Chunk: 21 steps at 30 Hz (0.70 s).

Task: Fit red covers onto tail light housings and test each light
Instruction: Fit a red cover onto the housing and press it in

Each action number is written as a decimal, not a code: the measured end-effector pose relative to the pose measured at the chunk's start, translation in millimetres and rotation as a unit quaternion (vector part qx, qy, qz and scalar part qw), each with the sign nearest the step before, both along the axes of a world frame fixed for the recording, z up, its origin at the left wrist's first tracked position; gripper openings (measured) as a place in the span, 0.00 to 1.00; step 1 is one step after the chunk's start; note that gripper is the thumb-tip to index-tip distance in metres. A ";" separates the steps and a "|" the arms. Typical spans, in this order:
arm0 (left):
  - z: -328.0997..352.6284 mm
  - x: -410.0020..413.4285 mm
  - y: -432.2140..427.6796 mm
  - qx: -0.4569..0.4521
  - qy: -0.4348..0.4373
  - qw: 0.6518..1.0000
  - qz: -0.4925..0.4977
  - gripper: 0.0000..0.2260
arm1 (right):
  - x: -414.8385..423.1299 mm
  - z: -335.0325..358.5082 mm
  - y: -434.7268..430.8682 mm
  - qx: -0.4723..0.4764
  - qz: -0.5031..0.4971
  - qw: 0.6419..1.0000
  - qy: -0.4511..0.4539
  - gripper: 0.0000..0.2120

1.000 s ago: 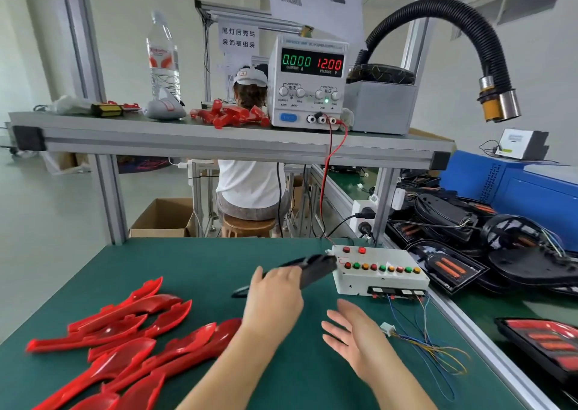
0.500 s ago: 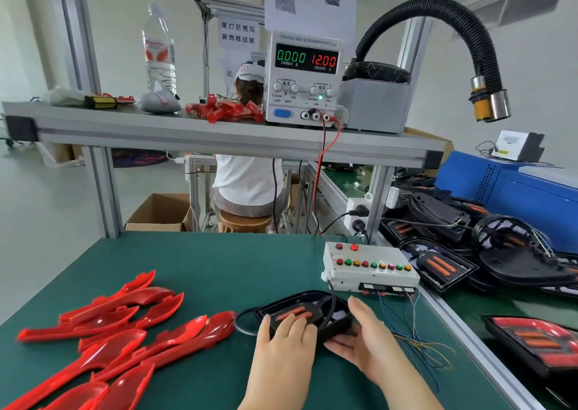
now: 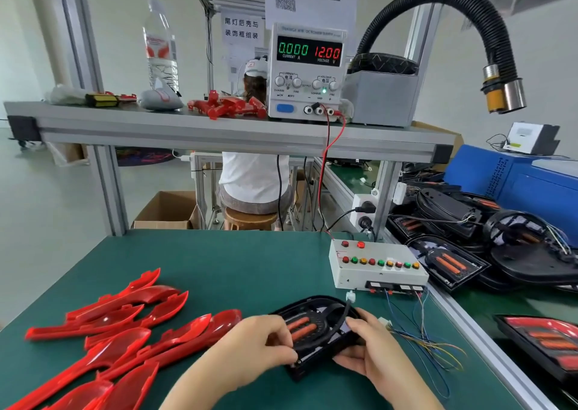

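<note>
A black tail light housing point(image 3: 316, 325) with two orange strips lies face up on the green mat, held between both hands. My left hand point(image 3: 256, 344) grips its left edge, fingers curled over the rim. My right hand point(image 3: 366, 347) holds its right side from below, thumb near the black cable. That cable ends in a white plug point(image 3: 351, 297) sticking up above the housing. Several red covers point(image 3: 125, 331) lie spread out to the left. The white test box point(image 3: 375, 269) with coloured buttons sits just behind.
Loose coloured wires point(image 3: 422, 341) trail from the test box to the right of my hands. More black housings point(image 3: 488, 244) are piled on the right bench. A power supply point(image 3: 308, 72) on the shelf reads 12.00 V. Another person point(image 3: 253, 178) sits beyond the table.
The housing came down from my raised left hand onto the mat, face up. Both hands have closed on it, and its cable plug now stands upright.
</note>
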<state>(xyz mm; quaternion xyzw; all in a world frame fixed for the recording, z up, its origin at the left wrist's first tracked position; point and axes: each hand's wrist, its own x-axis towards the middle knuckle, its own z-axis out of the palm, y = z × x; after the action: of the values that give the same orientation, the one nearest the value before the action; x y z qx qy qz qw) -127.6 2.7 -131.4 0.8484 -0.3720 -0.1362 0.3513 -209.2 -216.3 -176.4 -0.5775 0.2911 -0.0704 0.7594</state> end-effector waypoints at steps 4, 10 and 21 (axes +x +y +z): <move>1.0 15.3 -5.8 -0.117 0.025 0.989 0.085 0.05 | -4.0 0.7 -4.4 -0.026 0.045 0.998 0.024 0.12; -7.8 29.9 -32.2 -0.093 -0.074 0.959 0.257 0.09 | -7.6 8.1 -6.3 -0.035 0.072 0.995 0.059 0.12; -28.6 43.9 -32.1 0.033 0.106 0.984 0.139 0.10 | -9.3 0.7 -3.3 -0.010 0.069 0.996 0.059 0.11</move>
<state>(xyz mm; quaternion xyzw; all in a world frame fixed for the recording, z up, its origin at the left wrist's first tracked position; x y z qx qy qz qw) -83.8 -29.5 -160.1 0.8839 -0.2061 -0.1874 0.3756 -218.6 -219.6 -175.7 -0.6069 0.2939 0.0137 0.7383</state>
